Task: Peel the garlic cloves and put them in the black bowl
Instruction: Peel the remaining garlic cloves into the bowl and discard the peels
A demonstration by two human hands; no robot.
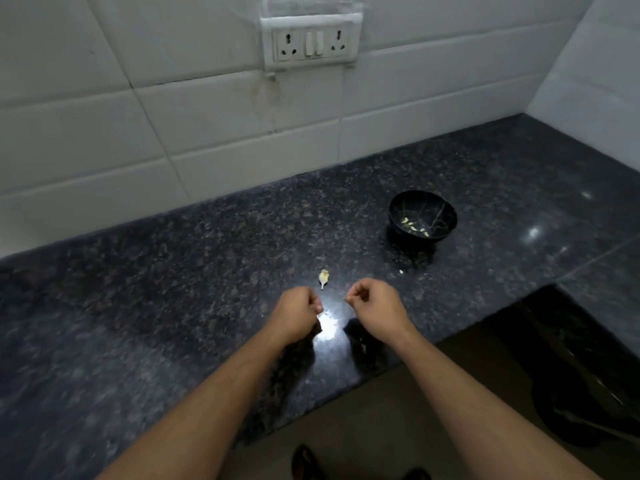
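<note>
The black bowl (423,216) stands on the dark granite counter (173,289), far right of my hands, with several peeled garlic cloves (414,227) inside. One garlic piece with its skin (323,278) lies on the counter just beyond my hands. My right hand (375,308) has curled fingers and pinches a small pale garlic clove (349,298) at its fingertips. My left hand (298,315) is curled into a fist a short way left of it; what it holds, if anything, is hidden.
A small white bit (401,271) lies on the counter near the bowl. A tiled wall with a socket panel (310,41) rises behind. The counter's front edge runs below my wrists, with a dark bin (581,403) on the floor at the right.
</note>
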